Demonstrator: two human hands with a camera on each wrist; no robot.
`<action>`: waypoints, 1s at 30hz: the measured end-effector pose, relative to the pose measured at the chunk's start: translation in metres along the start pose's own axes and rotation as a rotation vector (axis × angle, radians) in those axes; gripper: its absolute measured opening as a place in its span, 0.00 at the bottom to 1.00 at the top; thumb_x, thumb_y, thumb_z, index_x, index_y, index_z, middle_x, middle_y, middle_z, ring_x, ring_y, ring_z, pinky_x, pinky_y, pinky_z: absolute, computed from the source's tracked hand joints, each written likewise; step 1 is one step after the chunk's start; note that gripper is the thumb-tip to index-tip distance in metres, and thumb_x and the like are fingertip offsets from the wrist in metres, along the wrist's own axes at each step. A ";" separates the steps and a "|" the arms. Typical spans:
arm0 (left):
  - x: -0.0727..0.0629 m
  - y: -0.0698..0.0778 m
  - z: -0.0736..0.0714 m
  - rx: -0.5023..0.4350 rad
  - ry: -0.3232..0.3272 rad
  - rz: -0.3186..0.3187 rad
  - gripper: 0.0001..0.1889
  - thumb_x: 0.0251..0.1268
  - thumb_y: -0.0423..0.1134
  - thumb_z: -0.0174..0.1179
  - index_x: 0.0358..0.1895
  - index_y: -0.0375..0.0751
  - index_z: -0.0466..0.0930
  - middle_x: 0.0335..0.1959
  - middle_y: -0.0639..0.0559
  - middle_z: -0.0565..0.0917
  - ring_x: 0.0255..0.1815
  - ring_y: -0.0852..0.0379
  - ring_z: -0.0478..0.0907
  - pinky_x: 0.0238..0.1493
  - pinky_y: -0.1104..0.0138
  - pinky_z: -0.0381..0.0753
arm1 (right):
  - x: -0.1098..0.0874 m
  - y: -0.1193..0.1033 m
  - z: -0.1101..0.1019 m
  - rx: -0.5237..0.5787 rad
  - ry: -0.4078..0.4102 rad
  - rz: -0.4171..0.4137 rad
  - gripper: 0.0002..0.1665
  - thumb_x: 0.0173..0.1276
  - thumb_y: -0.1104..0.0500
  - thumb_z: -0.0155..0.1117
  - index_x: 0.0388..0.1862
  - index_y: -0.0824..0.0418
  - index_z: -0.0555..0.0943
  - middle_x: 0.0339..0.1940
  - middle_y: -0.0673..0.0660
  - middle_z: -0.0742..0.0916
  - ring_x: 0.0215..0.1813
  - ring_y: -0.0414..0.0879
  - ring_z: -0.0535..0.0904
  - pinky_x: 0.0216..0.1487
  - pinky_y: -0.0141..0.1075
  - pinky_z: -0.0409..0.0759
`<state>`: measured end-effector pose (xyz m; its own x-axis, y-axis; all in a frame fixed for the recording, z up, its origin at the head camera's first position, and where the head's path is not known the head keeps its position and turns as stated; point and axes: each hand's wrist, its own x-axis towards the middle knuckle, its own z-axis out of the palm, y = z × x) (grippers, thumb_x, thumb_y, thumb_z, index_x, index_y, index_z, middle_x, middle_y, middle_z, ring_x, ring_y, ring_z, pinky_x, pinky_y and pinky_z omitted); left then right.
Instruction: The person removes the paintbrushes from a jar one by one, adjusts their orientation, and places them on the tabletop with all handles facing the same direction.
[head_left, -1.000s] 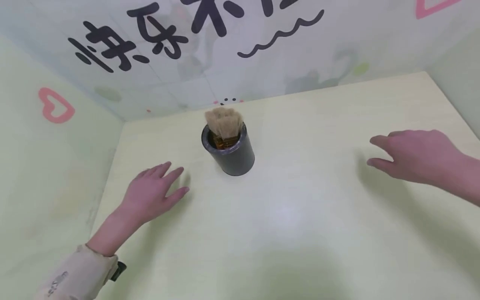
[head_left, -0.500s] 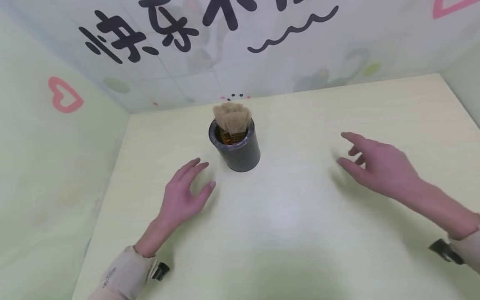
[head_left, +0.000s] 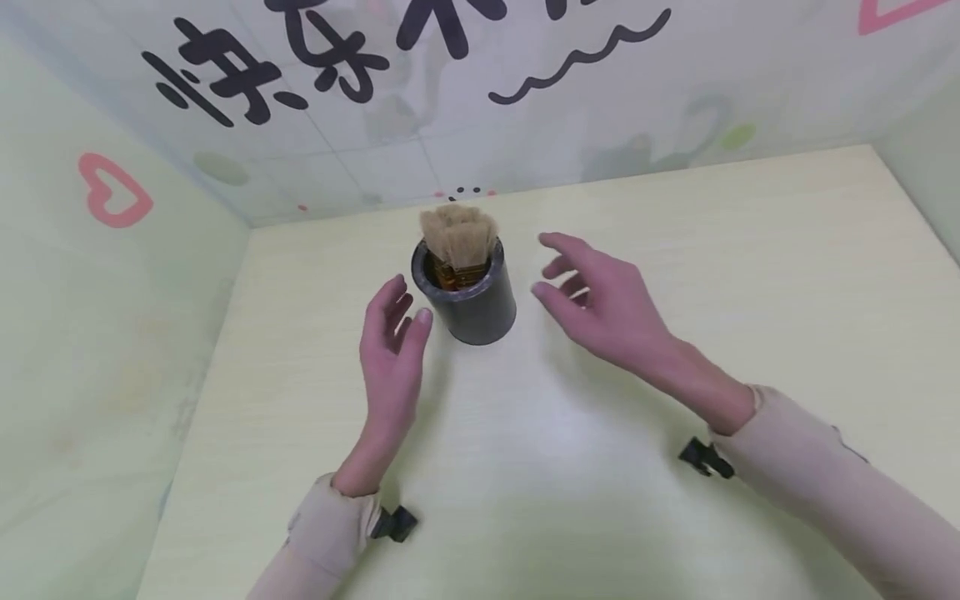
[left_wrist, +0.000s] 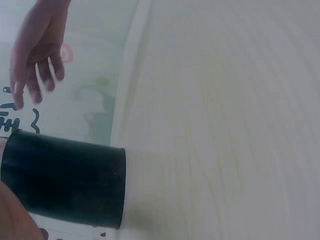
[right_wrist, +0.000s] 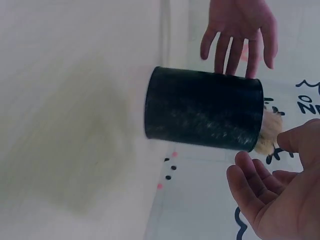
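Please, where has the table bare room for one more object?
Bare table lies right of the right hand, reaching to the back wall and right wall; also between the sleeves, and between the left hand and left wall. Crowded: around the dark cup of bristle brushes, with a hand near either side.

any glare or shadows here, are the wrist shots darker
Head view: pale glare on the table, soft shadows near the left hand and right hand; left wrist view: darker and hazy, container nearly black; right wrist view: also darker, broad blurry shadow.

Brushes [head_left: 461,237] in cup [head_left: 481,317], left hand [head_left: 391,367], right hand [head_left: 611,304]
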<state>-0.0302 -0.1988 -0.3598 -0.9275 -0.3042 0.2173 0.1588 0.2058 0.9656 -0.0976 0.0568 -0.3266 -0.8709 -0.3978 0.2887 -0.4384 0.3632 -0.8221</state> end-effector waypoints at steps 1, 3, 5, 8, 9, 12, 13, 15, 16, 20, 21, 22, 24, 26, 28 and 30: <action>0.000 0.001 0.003 -0.011 0.001 0.012 0.28 0.72 0.35 0.60 0.74 0.39 0.68 0.73 0.48 0.72 0.73 0.47 0.70 0.77 0.45 0.64 | 0.004 -0.003 0.003 0.011 0.011 -0.015 0.28 0.72 0.60 0.67 0.70 0.61 0.75 0.48 0.59 0.89 0.41 0.50 0.89 0.44 0.42 0.89; 0.000 0.001 0.009 -0.015 -0.009 0.039 0.29 0.72 0.35 0.61 0.75 0.41 0.67 0.73 0.49 0.72 0.74 0.48 0.69 0.76 0.44 0.64 | 0.012 -0.007 0.008 0.034 0.042 -0.047 0.26 0.71 0.61 0.67 0.67 0.63 0.78 0.47 0.59 0.89 0.40 0.50 0.89 0.44 0.42 0.89; -0.001 0.000 0.013 -0.002 -0.014 0.063 0.30 0.72 0.37 0.61 0.75 0.44 0.66 0.73 0.51 0.72 0.74 0.51 0.69 0.76 0.43 0.64 | 0.021 -0.010 0.012 0.057 0.076 -0.086 0.24 0.71 0.62 0.68 0.64 0.64 0.80 0.46 0.60 0.90 0.39 0.50 0.89 0.44 0.42 0.89; -0.001 -0.002 0.018 0.038 0.008 0.106 0.30 0.73 0.38 0.61 0.76 0.45 0.66 0.74 0.53 0.72 0.75 0.53 0.69 0.75 0.43 0.65 | 0.033 -0.014 0.016 0.095 0.118 -0.150 0.22 0.70 0.64 0.69 0.62 0.66 0.81 0.44 0.60 0.90 0.38 0.49 0.89 0.43 0.41 0.89; 0.000 -0.004 0.019 0.049 0.022 0.120 0.30 0.73 0.39 0.61 0.76 0.45 0.66 0.73 0.53 0.72 0.75 0.53 0.69 0.75 0.43 0.66 | 0.037 -0.015 0.017 0.107 0.123 -0.168 0.22 0.70 0.65 0.69 0.62 0.66 0.82 0.44 0.60 0.90 0.38 0.49 0.89 0.43 0.41 0.89; 0.003 -0.007 0.023 0.069 0.062 0.164 0.29 0.74 0.39 0.61 0.75 0.44 0.67 0.72 0.54 0.74 0.73 0.55 0.70 0.74 0.46 0.68 | 0.047 -0.020 0.020 0.108 0.098 -0.195 0.22 0.70 0.65 0.69 0.62 0.65 0.82 0.46 0.59 0.90 0.39 0.48 0.89 0.43 0.39 0.88; 0.004 -0.009 0.024 0.068 0.071 0.179 0.29 0.74 0.38 0.61 0.75 0.44 0.67 0.72 0.53 0.74 0.73 0.55 0.70 0.74 0.47 0.69 | 0.050 -0.021 0.021 0.091 0.079 -0.197 0.22 0.70 0.64 0.69 0.62 0.64 0.82 0.48 0.59 0.90 0.40 0.48 0.88 0.43 0.38 0.88; 0.006 -0.011 0.025 0.066 0.090 0.202 0.29 0.73 0.38 0.62 0.75 0.43 0.68 0.71 0.53 0.75 0.72 0.55 0.71 0.74 0.49 0.69 | 0.053 -0.025 0.022 0.042 0.036 -0.198 0.23 0.70 0.62 0.69 0.63 0.63 0.82 0.51 0.58 0.89 0.42 0.47 0.88 0.44 0.38 0.87; 0.007 -0.011 0.026 0.064 0.098 0.210 0.29 0.73 0.38 0.63 0.74 0.43 0.68 0.70 0.52 0.76 0.72 0.55 0.71 0.74 0.50 0.70 | 0.055 -0.027 0.022 0.010 0.016 -0.196 0.23 0.71 0.61 0.69 0.63 0.62 0.83 0.52 0.58 0.89 0.42 0.46 0.87 0.44 0.38 0.87; 0.010 -0.011 0.029 0.036 0.125 0.212 0.28 0.72 0.37 0.64 0.73 0.41 0.69 0.69 0.51 0.76 0.71 0.54 0.72 0.74 0.50 0.70 | 0.058 -0.034 0.024 -0.074 -0.016 -0.183 0.23 0.72 0.58 0.69 0.64 0.60 0.83 0.51 0.56 0.88 0.44 0.44 0.86 0.46 0.37 0.86; 0.010 -0.010 0.030 0.020 0.130 0.197 0.28 0.72 0.38 0.64 0.72 0.42 0.69 0.69 0.52 0.76 0.71 0.55 0.73 0.74 0.51 0.70 | 0.058 -0.035 0.024 -0.086 -0.012 -0.177 0.23 0.72 0.57 0.69 0.64 0.60 0.83 0.50 0.56 0.88 0.44 0.44 0.85 0.46 0.37 0.85; 0.010 -0.010 0.031 0.002 0.132 0.182 0.28 0.71 0.38 0.65 0.72 0.42 0.69 0.68 0.52 0.76 0.71 0.55 0.73 0.74 0.52 0.70 | 0.059 -0.036 0.025 -0.098 -0.007 -0.168 0.23 0.71 0.57 0.69 0.64 0.59 0.83 0.48 0.56 0.88 0.44 0.45 0.85 0.46 0.37 0.85; 0.010 -0.009 0.035 -0.027 0.137 0.148 0.29 0.71 0.39 0.66 0.72 0.42 0.68 0.69 0.53 0.75 0.71 0.55 0.73 0.75 0.55 0.70 | 0.060 -0.037 0.026 -0.121 0.005 -0.149 0.22 0.71 0.57 0.69 0.63 0.59 0.83 0.46 0.55 0.88 0.43 0.45 0.83 0.46 0.38 0.84; 0.008 -0.008 0.037 -0.051 0.138 0.105 0.31 0.70 0.39 0.67 0.73 0.45 0.67 0.70 0.56 0.73 0.72 0.56 0.73 0.75 0.58 0.69 | 0.060 -0.037 0.027 -0.149 0.020 -0.130 0.21 0.71 0.57 0.70 0.62 0.59 0.84 0.45 0.55 0.87 0.42 0.46 0.82 0.44 0.38 0.83; 0.006 -0.008 0.039 -0.061 0.134 0.075 0.34 0.70 0.38 0.67 0.76 0.46 0.64 0.73 0.57 0.70 0.73 0.57 0.71 0.76 0.59 0.68 | 0.061 -0.037 0.029 -0.167 0.030 -0.123 0.20 0.71 0.58 0.70 0.60 0.60 0.85 0.44 0.55 0.87 0.41 0.46 0.82 0.43 0.38 0.82; 0.005 -0.008 0.040 -0.064 0.136 0.059 0.36 0.69 0.36 0.67 0.77 0.45 0.62 0.74 0.57 0.68 0.74 0.56 0.70 0.76 0.59 0.68 | 0.061 -0.037 0.032 -0.162 0.033 -0.134 0.17 0.71 0.59 0.70 0.57 0.61 0.85 0.44 0.56 0.87 0.41 0.46 0.82 0.43 0.37 0.82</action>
<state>-0.0493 -0.1648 -0.3723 -0.8621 -0.4175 0.2871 0.2368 0.1689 0.9568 -0.1278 -0.0077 -0.2940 -0.8078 -0.4253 0.4081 -0.5786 0.4406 -0.6863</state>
